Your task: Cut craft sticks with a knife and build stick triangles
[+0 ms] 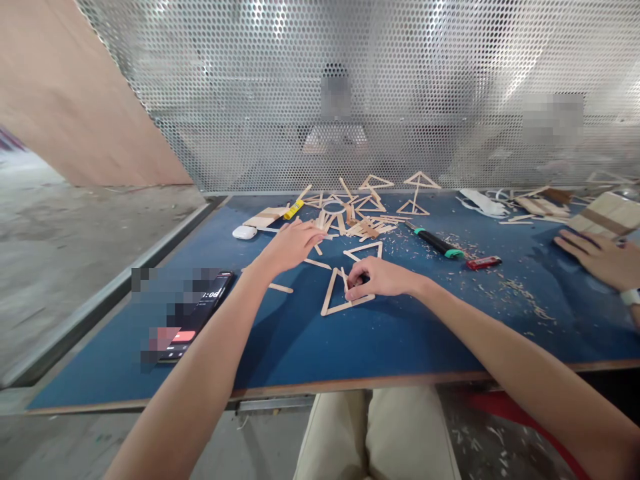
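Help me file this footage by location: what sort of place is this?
Probably a workshop or craft space: a blue worktable holds loose wooden sticks, scattered shavings and a black-and-green utility knife, with a perforated metal screen behind it.

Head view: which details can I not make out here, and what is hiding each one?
In the head view:
Part of the wooden triangle: covered by the right hand.
Whatever lies directly under the left hand: hidden by that hand.
Part of the phone: masked by pixelation.
Details of the seated person: veiled by the perforated metal panel.
Arm beyond the co-worker's hand: cut off by the right edge.
Lettering on the yellow tube: too small.
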Available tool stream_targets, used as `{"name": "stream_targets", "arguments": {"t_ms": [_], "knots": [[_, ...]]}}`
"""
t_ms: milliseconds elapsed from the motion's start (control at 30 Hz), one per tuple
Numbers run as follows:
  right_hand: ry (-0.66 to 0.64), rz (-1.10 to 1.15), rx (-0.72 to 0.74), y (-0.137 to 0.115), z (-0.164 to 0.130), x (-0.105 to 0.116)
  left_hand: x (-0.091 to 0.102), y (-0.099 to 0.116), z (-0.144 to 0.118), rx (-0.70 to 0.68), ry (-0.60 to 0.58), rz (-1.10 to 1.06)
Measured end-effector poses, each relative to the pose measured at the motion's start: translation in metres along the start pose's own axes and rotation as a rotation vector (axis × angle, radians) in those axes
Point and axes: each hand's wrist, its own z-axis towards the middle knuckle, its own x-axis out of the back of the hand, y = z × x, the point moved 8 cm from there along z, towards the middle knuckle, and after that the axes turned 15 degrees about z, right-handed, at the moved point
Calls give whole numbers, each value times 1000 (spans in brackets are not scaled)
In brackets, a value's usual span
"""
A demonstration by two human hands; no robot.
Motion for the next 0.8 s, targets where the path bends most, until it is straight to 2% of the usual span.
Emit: {"name": "stream_targets", "arguments": {"t_ms": [133,300,433,533,800], "knots": [[-10,1,-2,1,1,-1,-13,-1,1,-42,-12,51],[9,6,0,1,1,0,-9,8,1,-34,23,3],[7,3,10,-1,0,-1,-11,23,-1,-134,-111,-127],[-1,5,4,-2,-1,-1,-13,28,-4,-151,-200,-184],[25,-40,8,-1,0,1,-20,39,-4,-172,-305,-255]]}}
